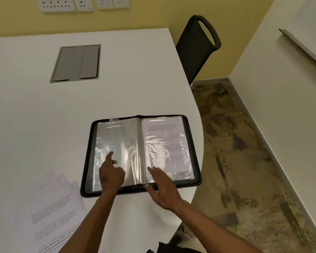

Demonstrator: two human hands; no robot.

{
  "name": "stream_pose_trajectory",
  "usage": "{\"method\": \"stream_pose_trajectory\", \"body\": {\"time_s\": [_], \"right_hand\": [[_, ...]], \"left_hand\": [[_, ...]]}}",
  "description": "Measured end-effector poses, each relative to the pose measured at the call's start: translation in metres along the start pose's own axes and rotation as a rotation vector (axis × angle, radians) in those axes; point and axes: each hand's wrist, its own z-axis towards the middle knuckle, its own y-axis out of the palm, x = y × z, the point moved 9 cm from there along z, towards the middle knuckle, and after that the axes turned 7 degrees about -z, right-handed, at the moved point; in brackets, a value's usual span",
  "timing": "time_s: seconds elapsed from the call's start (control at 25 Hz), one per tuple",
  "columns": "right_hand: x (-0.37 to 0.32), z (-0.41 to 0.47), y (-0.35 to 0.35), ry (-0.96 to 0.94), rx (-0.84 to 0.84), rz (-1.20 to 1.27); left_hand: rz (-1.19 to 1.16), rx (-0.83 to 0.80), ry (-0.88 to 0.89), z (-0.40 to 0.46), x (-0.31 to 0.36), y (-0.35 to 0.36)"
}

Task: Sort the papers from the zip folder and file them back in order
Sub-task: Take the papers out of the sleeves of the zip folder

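A black zip folder (196, 148) lies open near the table's rounded right edge. Its left side shows clear plastic sleeves (117, 141) that look empty and shiny. The right sleeve holds a printed page (164, 136). My left hand (111, 175) rests on the left sleeves with its index finger stretched out and pointing up the page. My right hand (162, 189) lies with straight fingers at the bottom of the folder's spine, touching the lower edge of the sleeves. A fanned pile of loose printed papers (57, 212) lies on the table to the folder's left, near me.
The white table (35, 115) has a grey cable hatch (77, 63) set into it farther back. A black chair (197, 46) stands at the table's far right corner. Wall sockets (66, 3) line the yellow wall. Patterned floor (244, 161) lies to the right.
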Motion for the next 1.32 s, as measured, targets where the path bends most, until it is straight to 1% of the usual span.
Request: {"method": "stream_pose_trajectory", "body": {"time_s": [0.04,0.08,0.12,0.16,0.2,0.28,0.36,0.4,0.48,0.52,0.56,0.68,0.72,0.76,0.8,0.88,0.92,0.96,1.04,1.08,1.2,1.32], "right_hand": [[0.032,-0.002,-0.006,0.184,-0.006,-0.069],[0.063,-0.008,-0.011,0.355,-0.056,-0.162],[0.086,-0.015,-0.016,0.479,-0.115,-0.238],[0.103,-0.021,-0.016,0.546,-0.170,-0.289],[0.112,-0.025,-0.014,0.559,-0.218,-0.329],[0.119,-0.029,-0.003,0.517,-0.297,-0.405],[0.119,-0.030,0.001,0.482,-0.304,-0.474],[0.117,-0.030,-0.001,0.471,-0.281,-0.492],[0.114,-0.026,-0.006,0.456,-0.213,-0.474],[0.113,-0.024,-0.008,0.443,-0.152,-0.419],[0.110,-0.023,-0.014,0.433,-0.058,-0.314],[0.105,-0.026,-0.048,0.422,0.358,0.157],[0.107,-0.028,-0.063,0.446,0.494,0.247],[0.110,-0.030,-0.076,0.497,0.588,0.323],[0.114,-0.031,-0.086,0.575,0.634,0.420],[0.130,-0.028,-0.088,0.758,0.601,0.703],[0.136,-0.026,-0.084,0.819,0.554,0.820],[0.139,-0.024,-0.083,0.840,0.509,0.877],[0.142,-0.022,-0.086,0.812,0.475,0.888],[0.143,-0.022,-0.089,0.791,0.481,0.868],[0.144,-0.025,-0.092,0.753,0.490,0.812],[0.142,-0.027,-0.093,0.733,0.504,0.777]], "left_hand": [[0.003,0.028,-0.034,0.004,-0.009,-0.007],[-0.001,0.053,-0.066,0.008,-0.019,-0.014],[0.002,0.076,-0.106,0.010,-0.028,-0.019],[0.008,0.101,-0.136,0.011,-0.035,-0.023],[0.027,0.130,-0.152,0.011,-0.040,-0.025],[0.092,0.186,-0.129,0.006,-0.037,-0.023],[0.157,0.210,-0.022,-0.004,-0.022,-0.007],[0.155,0.185,0.046,-0.010,-0.012,0.007],[0.145,0.044,0.168,-0.026,0.000,0.048],[0.159,-0.042,0.236,-0.036,0.007,0.069],[0.175,-0.127,0.304,-0.045,0.013,0.090],[0.291,-0.328,0.490,-0.071,0.026,0.139],[0.344,-0.380,0.517,-0.077,0.029,0.151],[0.383,-0.422,0.515,-0.081,0.031,0.161],[0.400,-0.449,0.496,-0.084,0.033,0.167],[0.349,-0.464,0.446,-0.091,0.037,0.173],[0.298,-0.465,0.401,-0.094,0.037,0.174],[0.239,-0.458,0.345,-0.096,0.036,0.174],[0.120,-0.394,0.240,-0.097,0.033,0.169],[0.080,-0.347,0.226,-0.098,0.032,0.166],[0.086,-0.241,0.323,-0.098,0.042,0.158],[0.069,-0.241,0.394,-0.098,0.054,0.156]]}}
